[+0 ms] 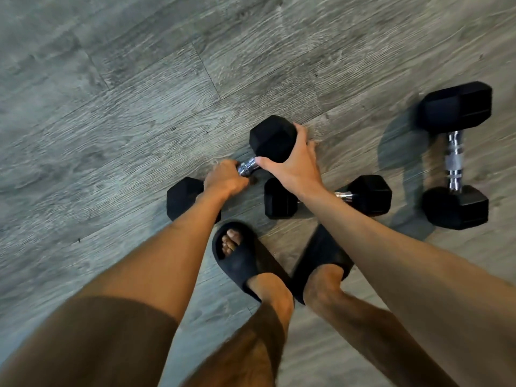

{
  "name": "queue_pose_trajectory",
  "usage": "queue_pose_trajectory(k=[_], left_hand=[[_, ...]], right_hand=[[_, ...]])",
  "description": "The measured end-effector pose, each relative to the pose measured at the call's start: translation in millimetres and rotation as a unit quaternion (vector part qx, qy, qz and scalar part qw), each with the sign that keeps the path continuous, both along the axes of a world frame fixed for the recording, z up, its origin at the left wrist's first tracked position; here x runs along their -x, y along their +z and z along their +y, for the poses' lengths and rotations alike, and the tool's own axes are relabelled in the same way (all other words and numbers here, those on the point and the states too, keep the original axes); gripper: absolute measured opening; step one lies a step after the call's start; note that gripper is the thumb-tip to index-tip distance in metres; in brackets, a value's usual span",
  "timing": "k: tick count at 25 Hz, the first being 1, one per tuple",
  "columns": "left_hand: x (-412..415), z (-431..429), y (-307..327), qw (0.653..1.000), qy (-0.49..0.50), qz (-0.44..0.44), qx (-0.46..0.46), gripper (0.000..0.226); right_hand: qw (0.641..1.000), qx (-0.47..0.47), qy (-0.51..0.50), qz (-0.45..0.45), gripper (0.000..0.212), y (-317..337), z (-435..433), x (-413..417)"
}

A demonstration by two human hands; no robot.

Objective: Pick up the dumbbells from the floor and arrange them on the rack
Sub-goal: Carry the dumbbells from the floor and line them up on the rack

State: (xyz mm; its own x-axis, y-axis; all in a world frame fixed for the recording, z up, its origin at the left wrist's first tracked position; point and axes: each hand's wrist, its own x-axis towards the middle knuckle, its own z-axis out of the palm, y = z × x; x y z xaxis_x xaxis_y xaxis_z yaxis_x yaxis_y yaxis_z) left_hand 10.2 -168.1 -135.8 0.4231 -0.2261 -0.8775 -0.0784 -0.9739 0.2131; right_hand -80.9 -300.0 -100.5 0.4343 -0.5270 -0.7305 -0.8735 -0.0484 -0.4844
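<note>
Angling across frame centre, a dumbbell is being held: handle wrapped by curled fingers of the left hand, upper head cupped by spread fingers of the right hand. A second dumbbell and a third dumbbell are lying further right.

Black hex dumbbell lying diagonally, middle dumbbell beside it, right dumbbell apart

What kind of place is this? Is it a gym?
Probably a home workout room, though I can't be sure. I see three black hexagonal dumbbells with chrome handles, a grey wood-plank floor, and black slide sandals on the person's feet.
</note>
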Motion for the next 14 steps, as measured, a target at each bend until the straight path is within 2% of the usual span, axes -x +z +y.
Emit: queue_pose_trajectory(k=[2, 7, 11, 14], left_hand=[[-7, -7, -4, 0.999, -0.037, 0.024, -0.021, 0.027], [0, -5, 11, 0.996, -0.073, -0.026, -0.046, 0.015], [11, 21, 79, 0.995, -0.069, -0.058, -0.036, 0.017], [22, 38, 156, 0.996, -0.054, -0.061, -0.043, 0.018]], right_hand=[[1.0, 0.003, -0.01, -0.013, 0.102, -2, 0, 1], [0.999, -0.017, -0.038, -0.013, 0.098, 10, 5, 1], [0.998, -0.058, -0.035, 0.002, 0.107, 66, 17, 7], [0.998, -0.065, -0.014, -0.002, 0.099, 144, 34, 13]])
